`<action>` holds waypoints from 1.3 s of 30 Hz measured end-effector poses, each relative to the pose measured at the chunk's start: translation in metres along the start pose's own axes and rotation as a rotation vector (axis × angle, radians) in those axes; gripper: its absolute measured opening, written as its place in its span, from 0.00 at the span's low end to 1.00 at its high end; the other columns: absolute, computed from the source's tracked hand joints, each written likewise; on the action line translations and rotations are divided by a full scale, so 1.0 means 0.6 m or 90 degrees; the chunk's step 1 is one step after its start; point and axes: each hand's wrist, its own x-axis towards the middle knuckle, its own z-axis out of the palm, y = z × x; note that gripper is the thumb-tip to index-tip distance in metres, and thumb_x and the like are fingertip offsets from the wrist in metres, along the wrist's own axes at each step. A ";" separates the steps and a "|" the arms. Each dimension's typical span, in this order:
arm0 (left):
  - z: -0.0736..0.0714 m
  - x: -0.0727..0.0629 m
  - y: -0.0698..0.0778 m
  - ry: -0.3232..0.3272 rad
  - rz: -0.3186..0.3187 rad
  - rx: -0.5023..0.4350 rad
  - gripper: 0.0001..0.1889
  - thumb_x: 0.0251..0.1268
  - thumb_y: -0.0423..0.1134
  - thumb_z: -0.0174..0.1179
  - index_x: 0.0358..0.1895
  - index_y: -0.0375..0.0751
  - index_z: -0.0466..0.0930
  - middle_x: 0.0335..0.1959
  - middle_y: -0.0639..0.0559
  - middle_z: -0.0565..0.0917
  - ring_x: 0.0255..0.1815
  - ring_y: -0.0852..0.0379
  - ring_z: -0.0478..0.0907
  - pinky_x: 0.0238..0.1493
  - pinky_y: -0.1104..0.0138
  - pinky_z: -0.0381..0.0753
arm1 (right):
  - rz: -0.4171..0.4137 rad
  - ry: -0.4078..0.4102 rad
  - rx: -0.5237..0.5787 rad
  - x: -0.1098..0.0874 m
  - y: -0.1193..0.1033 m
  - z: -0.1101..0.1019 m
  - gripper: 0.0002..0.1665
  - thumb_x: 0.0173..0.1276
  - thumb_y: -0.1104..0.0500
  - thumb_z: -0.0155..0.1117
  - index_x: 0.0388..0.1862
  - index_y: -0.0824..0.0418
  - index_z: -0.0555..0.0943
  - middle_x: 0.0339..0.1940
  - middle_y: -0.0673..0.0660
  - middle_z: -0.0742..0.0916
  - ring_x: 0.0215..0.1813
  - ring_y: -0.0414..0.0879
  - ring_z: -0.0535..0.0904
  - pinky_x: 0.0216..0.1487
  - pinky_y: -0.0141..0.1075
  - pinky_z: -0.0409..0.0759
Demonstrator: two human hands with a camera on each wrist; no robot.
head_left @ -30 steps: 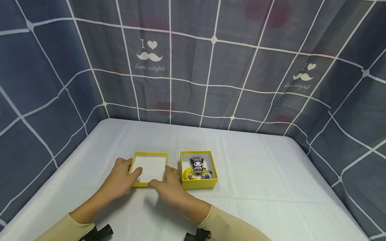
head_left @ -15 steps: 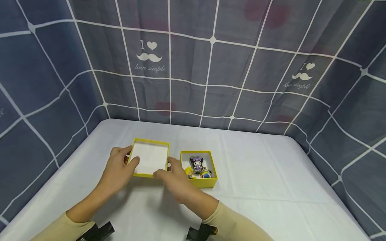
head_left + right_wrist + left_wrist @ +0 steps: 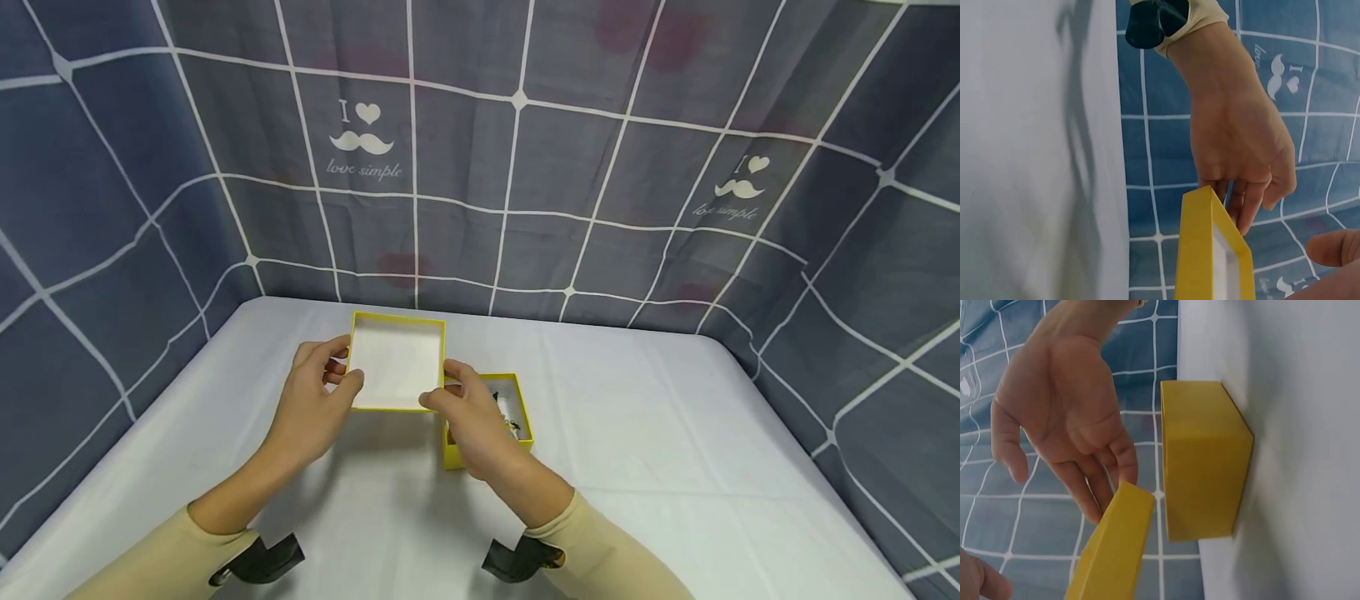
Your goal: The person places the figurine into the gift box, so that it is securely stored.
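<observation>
My left hand [image 3: 307,408] and right hand [image 3: 480,421] hold a shallow yellow box lid [image 3: 397,316] by its two sides, white inside facing me. It is tilted and raised off the table. Behind the right hand stands the deeper yellow box [image 3: 452,457], open at the top, partly covered by that hand and the lid. Only bits of the small toy figures [image 3: 512,425] in it show. In the left wrist view, the right hand [image 3: 1072,406] is at the lid [image 3: 1113,547], beside the box [image 3: 1204,487]. The right wrist view shows the left hand [image 3: 1241,137] at the lid's edge [image 3: 1196,250].
A white cloth covers the table [image 3: 637,433]. A dark grey-blue curtain [image 3: 465,150] with white grid lines hangs round its back and sides. Black devices [image 3: 266,560] are strapped at both wrists.
Both hands have lifted the lid from the table, first away from me and then to the right. The lid now overlaps the box, and the right hand hides most of the figures.
</observation>
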 end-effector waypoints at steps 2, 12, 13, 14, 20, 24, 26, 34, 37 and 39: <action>0.007 0.003 0.004 -0.011 0.001 -0.015 0.25 0.67 0.33 0.52 0.67 0.30 0.68 0.54 0.42 0.70 0.45 0.52 0.70 0.45 0.69 0.70 | -0.007 0.001 0.003 0.001 0.000 -0.009 0.45 0.62 0.60 0.60 0.76 0.66 0.54 0.69 0.61 0.66 0.62 0.54 0.66 0.65 0.54 0.62; 0.045 0.015 0.023 -0.026 0.022 -0.088 0.24 0.64 0.28 0.53 0.64 0.28 0.69 0.53 0.42 0.70 0.48 0.51 0.70 0.52 0.66 0.74 | -0.054 0.041 -0.007 0.001 0.004 -0.048 0.43 0.62 0.63 0.58 0.75 0.64 0.55 0.69 0.60 0.64 0.64 0.57 0.65 0.66 0.51 0.61; 0.049 0.016 0.025 -0.025 0.024 -0.091 0.24 0.64 0.28 0.53 0.64 0.28 0.69 0.53 0.42 0.70 0.48 0.50 0.70 0.53 0.65 0.74 | -0.057 0.046 -0.010 0.001 0.004 -0.052 0.42 0.62 0.63 0.58 0.75 0.64 0.56 0.69 0.60 0.65 0.64 0.57 0.65 0.66 0.51 0.61; 0.052 0.016 0.027 -0.025 0.027 -0.098 0.23 0.64 0.28 0.53 0.63 0.29 0.69 0.53 0.41 0.70 0.48 0.50 0.70 0.54 0.64 0.74 | -0.063 0.049 -0.011 0.001 0.004 -0.056 0.41 0.63 0.63 0.58 0.74 0.64 0.57 0.68 0.60 0.66 0.64 0.57 0.66 0.66 0.51 0.62; 0.065 0.019 0.036 -0.016 0.045 -0.163 0.20 0.66 0.27 0.51 0.61 0.30 0.70 0.54 0.43 0.70 0.54 0.49 0.70 0.58 0.63 0.75 | -0.106 0.067 0.027 0.000 0.005 -0.081 0.31 0.67 0.63 0.55 0.68 0.67 0.61 0.65 0.64 0.67 0.65 0.60 0.68 0.68 0.50 0.64; 0.069 0.018 0.037 -0.007 0.030 -0.168 0.17 0.71 0.31 0.49 0.61 0.35 0.72 0.52 0.45 0.72 0.56 0.51 0.71 0.56 0.60 0.76 | -0.129 0.074 0.069 -0.001 0.007 -0.096 0.23 0.72 0.62 0.50 0.63 0.69 0.62 0.63 0.65 0.66 0.67 0.59 0.67 0.69 0.50 0.64; 0.071 0.016 0.036 -0.006 0.019 -0.162 0.16 0.74 0.36 0.48 0.60 0.36 0.72 0.52 0.46 0.73 0.57 0.53 0.70 0.56 0.58 0.76 | -0.138 0.074 0.083 -0.003 0.010 -0.101 0.21 0.75 0.60 0.47 0.60 0.71 0.62 0.63 0.65 0.67 0.68 0.58 0.66 0.69 0.50 0.64; 0.084 0.012 0.032 -0.007 -0.002 -0.186 0.17 0.76 0.46 0.50 0.52 0.33 0.74 0.51 0.42 0.76 0.48 0.52 0.72 0.59 0.53 0.73 | -0.180 0.061 0.128 -0.011 0.023 -0.115 0.20 0.77 0.56 0.43 0.51 0.74 0.61 0.63 0.65 0.66 0.72 0.61 0.60 0.71 0.48 0.61; 0.087 0.011 0.032 -0.010 -0.010 -0.174 0.17 0.76 0.47 0.50 0.48 0.34 0.74 0.48 0.44 0.77 0.35 0.52 0.72 0.50 0.58 0.74 | -0.185 0.065 0.135 -0.014 0.027 -0.120 0.18 0.78 0.55 0.43 0.48 0.73 0.62 0.62 0.64 0.67 0.70 0.61 0.62 0.70 0.47 0.63; 0.088 0.009 0.032 -0.017 -0.015 -0.164 0.16 0.75 0.48 0.51 0.46 0.35 0.74 0.47 0.45 0.78 0.26 0.54 0.69 0.42 0.62 0.75 | -0.184 0.069 0.134 -0.015 0.029 -0.124 0.17 0.78 0.56 0.44 0.45 0.72 0.63 0.61 0.64 0.68 0.68 0.60 0.65 0.69 0.45 0.65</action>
